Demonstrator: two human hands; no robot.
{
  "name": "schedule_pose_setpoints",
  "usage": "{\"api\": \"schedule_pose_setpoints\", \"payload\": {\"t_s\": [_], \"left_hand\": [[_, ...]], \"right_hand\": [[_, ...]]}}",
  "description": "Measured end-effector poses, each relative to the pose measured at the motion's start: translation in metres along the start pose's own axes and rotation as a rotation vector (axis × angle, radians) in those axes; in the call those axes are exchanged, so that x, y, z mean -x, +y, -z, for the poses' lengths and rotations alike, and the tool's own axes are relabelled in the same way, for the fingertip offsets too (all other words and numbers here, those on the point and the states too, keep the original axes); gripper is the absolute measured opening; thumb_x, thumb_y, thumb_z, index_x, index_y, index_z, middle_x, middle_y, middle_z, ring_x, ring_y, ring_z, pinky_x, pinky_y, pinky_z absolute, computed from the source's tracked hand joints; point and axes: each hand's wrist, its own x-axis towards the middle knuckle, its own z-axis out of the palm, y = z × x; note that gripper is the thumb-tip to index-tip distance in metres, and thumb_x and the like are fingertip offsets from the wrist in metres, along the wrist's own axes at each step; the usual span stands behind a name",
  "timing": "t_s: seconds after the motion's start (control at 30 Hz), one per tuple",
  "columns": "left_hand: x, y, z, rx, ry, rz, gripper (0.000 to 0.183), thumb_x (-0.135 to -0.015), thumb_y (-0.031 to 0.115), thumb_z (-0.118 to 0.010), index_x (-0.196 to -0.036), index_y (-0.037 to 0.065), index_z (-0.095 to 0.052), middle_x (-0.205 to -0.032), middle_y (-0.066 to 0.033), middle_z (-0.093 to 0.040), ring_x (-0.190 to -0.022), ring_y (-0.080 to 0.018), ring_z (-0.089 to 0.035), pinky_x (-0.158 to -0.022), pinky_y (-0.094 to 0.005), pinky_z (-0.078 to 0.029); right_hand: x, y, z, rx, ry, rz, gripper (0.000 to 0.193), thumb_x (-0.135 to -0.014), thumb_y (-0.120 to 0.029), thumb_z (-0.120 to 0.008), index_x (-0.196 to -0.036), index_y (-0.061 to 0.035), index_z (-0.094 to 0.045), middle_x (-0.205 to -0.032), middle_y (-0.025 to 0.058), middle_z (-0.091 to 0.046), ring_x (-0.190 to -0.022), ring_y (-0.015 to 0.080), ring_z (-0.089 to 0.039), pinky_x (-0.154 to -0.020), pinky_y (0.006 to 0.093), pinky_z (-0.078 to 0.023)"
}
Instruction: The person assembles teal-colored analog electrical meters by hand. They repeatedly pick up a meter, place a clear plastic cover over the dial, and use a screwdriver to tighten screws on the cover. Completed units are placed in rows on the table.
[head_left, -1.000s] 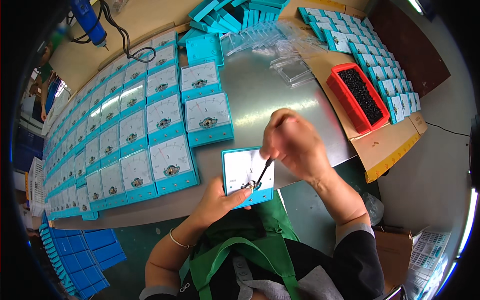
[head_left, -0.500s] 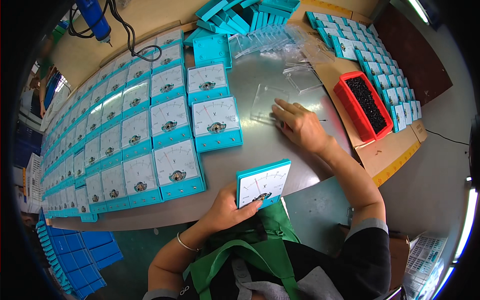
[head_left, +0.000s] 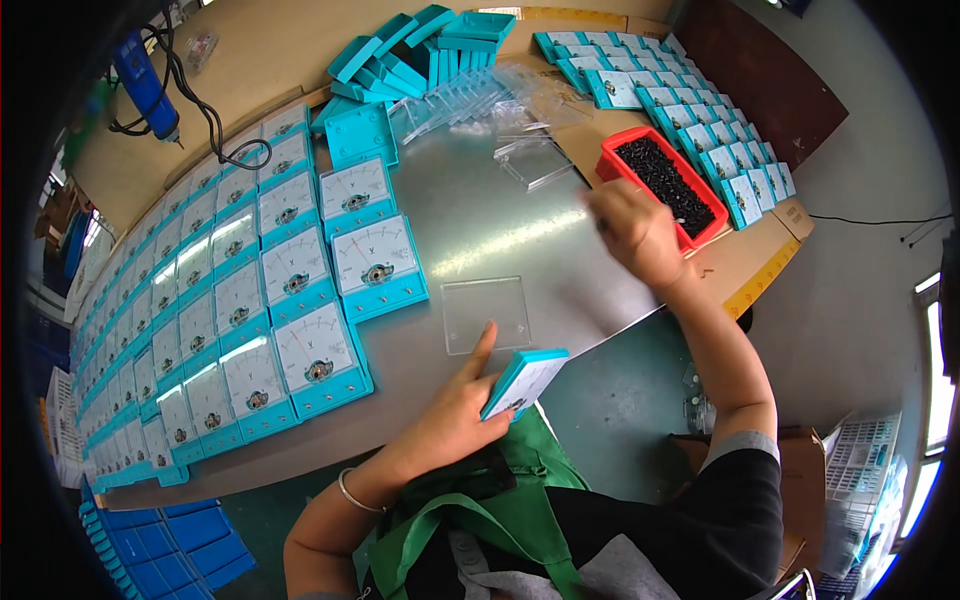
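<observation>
My left hand [head_left: 455, 415] grips a teal-framed panel meter [head_left: 522, 385] with a white dial, tilted nearly edge-on above the table's front edge. Its index finger stretches out toward a flat clear plastic cover [head_left: 486, 312] lying on the grey table, and overlaps its lower edge in view. My right hand [head_left: 640, 232] hovers at the near left side of a red bin [head_left: 612, 160] full of small black screw-like pieces [head_left: 665, 180]. Its fingers look curled but are smeared by motion, so whether they hold anything cannot be told.
Rows of teal meters [head_left: 240, 300] cover the left side of the table [head_left: 480, 235]. Teal cases [head_left: 400, 70] and clear covers [head_left: 465, 100] are piled at the back. More meters [head_left: 700, 130] stand on cardboard at the right. A blue power screwdriver [head_left: 145, 85] hangs at upper left.
My right hand has left the clear cover and moved right to the red bin. The cover now lies closer to me. The meter in my left hand has turned more edge-on, its index finger now extended.
</observation>
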Motion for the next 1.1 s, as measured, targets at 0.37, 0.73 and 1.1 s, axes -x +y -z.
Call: {"api": "schedule_pose_setpoints", "payload": {"t_s": [0.37, 0.73, 1.1], "left_hand": [[0.016, 0.001, -0.029, -0.023, 0.075, -0.011, 0.048, -0.080, 0.007, -0.061, -0.127, 0.006, -0.050, -0.152, -0.0242, 0.001, -0.115, -0.0432, -0.048, -0.087, -0.0432, -0.049], [0.023, -0.010, -0.034, 0.042, 0.036, 0.009, 0.061, -0.079, 0.002, -0.060, -0.136, 0.016, -0.042, -0.152, -0.0226, 0.007, -0.089, -0.0371, -0.064, -0.075, -0.0420, -0.053], [0.015, -0.020, -0.043, 0.047, 0.065, -0.087, 0.055, -0.074, -0.001, -0.059, -0.128, 0.007, -0.048, -0.151, -0.0253, 0.007, -0.097, -0.0371, -0.062, -0.072, -0.0407, -0.052]], "right_hand": [[0.031, 0.146, -0.010, 0.167, -0.357, -0.494, 0.016, -0.070, -0.014, -0.061, -0.080, -0.0015, -0.065, -0.081, 0.0210, -0.064, -0.080, 0.0359, -0.063, -0.067, 0.0450, -0.049], [0.052, 0.178, -0.026, 0.139, -0.150, -0.471, 0.016, -0.075, -0.016, -0.064, -0.085, -0.0039, -0.065, -0.082, 0.0173, -0.063, -0.078, 0.0346, -0.062, -0.071, 0.0429, -0.048], [0.018, 0.146, 0.009, 0.146, -0.319, -0.563, 0.032, -0.078, -0.019, -0.060, -0.105, -0.0022, -0.062, -0.080, 0.0184, -0.065, -0.072, 0.0359, -0.062, -0.067, 0.0448, -0.049]]}}
